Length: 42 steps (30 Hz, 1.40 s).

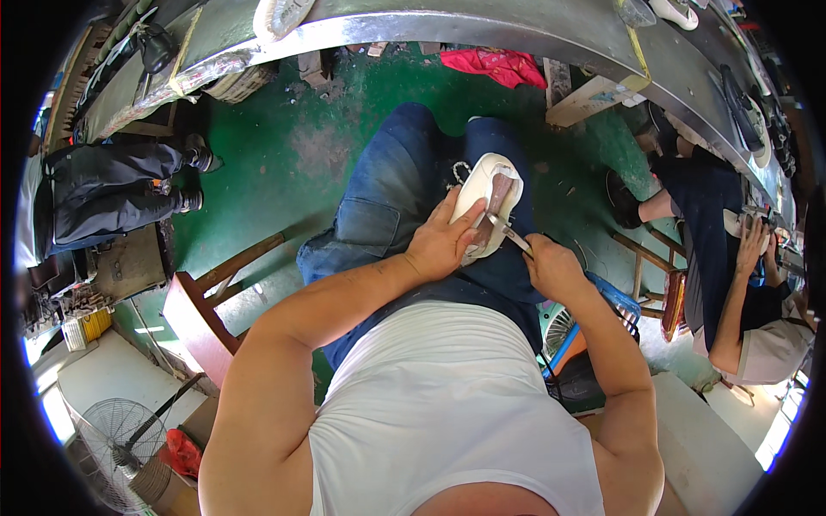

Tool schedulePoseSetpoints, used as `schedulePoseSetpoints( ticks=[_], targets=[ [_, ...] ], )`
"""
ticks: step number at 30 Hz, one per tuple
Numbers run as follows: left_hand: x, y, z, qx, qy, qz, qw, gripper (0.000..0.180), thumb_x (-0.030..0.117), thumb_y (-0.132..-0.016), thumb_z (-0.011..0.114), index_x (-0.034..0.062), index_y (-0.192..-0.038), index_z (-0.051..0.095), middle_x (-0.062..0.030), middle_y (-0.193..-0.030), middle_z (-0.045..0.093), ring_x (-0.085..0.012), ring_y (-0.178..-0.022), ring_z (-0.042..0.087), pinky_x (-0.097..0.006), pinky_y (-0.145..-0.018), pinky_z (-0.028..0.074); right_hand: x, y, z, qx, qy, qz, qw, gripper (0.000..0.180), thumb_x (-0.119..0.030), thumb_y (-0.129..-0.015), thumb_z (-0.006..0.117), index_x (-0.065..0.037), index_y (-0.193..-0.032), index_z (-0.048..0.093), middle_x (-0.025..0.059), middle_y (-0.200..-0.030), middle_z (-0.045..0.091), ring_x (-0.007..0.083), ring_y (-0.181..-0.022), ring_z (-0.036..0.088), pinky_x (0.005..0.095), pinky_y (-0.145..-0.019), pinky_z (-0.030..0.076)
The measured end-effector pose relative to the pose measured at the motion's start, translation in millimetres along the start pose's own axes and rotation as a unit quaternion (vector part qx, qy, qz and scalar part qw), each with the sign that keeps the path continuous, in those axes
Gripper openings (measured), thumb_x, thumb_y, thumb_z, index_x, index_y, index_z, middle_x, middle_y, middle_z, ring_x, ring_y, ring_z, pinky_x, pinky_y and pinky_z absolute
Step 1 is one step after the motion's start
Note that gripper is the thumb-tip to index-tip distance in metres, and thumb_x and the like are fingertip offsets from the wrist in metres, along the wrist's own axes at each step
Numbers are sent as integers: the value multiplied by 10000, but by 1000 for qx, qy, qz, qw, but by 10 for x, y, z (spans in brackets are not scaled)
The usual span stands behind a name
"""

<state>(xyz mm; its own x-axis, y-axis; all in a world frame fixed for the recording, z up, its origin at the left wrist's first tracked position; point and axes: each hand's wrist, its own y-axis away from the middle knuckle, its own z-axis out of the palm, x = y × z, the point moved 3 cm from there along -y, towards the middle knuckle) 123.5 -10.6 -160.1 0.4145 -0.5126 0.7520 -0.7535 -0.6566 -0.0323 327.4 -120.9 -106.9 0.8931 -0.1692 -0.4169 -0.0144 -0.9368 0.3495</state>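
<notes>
A white shoe (478,182), its sole side turned up to show a brownish inner board, rests on my thighs over the blue jeans (370,202). My left hand (437,237) is closed on the shoe's left side, fingers pressed along its edge. In my right hand (555,268) is gripped a slim metal hand tool (514,236). Its head meets the shoe's open bottom near the heel part; the exact kind of tool is too small to make out. A whitish lace or cord (462,169) sticks out beside the shoe.
A metal-edged workbench (387,39) curves across the far side, with a white shoe (280,15) on it. Red cloth (495,65) lies beneath. One person (112,185) stands at left; another (731,258) works at right. Wooden stools (202,314) and a fan (120,447) are nearby.
</notes>
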Motion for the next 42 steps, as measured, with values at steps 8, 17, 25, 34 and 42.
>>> schedulePoseSetpoints(
  ticks=[8, 17, 25, 34, 42],
  targets=[
    [106, -192, -120, -128, -86, -27, 988, 631, 260, -972, 534, 231, -1555, 295, -349, -1496, 294, -515, -1217, 522, -464, -972, 513, -156, -343, -557, 13, -255, 50, 965, 318, -302, -1002, 532, 5, -918, 552, 214, -800, 649, 373, -764, 662, 452, -722, 521],
    [-172, 143, -17, -17, 85, -89, 992, 683, 353, -1002, 507, 77, -1561, 227, -319, -1552, 250, -462, -1317, 470, -426, -1053, 447, -13, -548, -149, -13, -49, 11, 999, 388, -360, -1017, 478, 20, -979, 545, 273, -881, 661, 451, -870, 641, 528, -783, 502],
    [-172, 171, -59, -83, 193, -231, 950, 806, 311, -929, 660, -11, -1540, 245, -302, -1385, 523, -394, -1275, 542, -375, -1069, 419, -386, -184, -199, 12, -251, -34, 967, 390, -359, -1010, 497, 23, -993, 572, 251, -975, 661, 453, -896, 637, 522, -802, 501],
    [304, -142, -747, -196, -10, -219, 956, 911, 138, -783, 795, 63, -1529, 277, -243, -1244, 635, -307, -1140, 639, -345, -999, 480, -15, 118, 135, 5, -315, 51, 948, 301, -286, -984, 579, 1, -1076, 593, 170, -884, 661, 293, -806, 666, 363, -743, 517],
    [637, -689, -1353, 57, 288, 9, 956, 564, 76, -779, 822, 10, -1255, 526, -75, -1088, 640, -149, -996, 627, -322, -876, 529, 52, 289, 452, 132, -492, 51, 859, 255, -197, -982, 576, -1, -1144, 562, 87, -921, 663, 158, -867, 643, 302, -803, 505]
  ],
)
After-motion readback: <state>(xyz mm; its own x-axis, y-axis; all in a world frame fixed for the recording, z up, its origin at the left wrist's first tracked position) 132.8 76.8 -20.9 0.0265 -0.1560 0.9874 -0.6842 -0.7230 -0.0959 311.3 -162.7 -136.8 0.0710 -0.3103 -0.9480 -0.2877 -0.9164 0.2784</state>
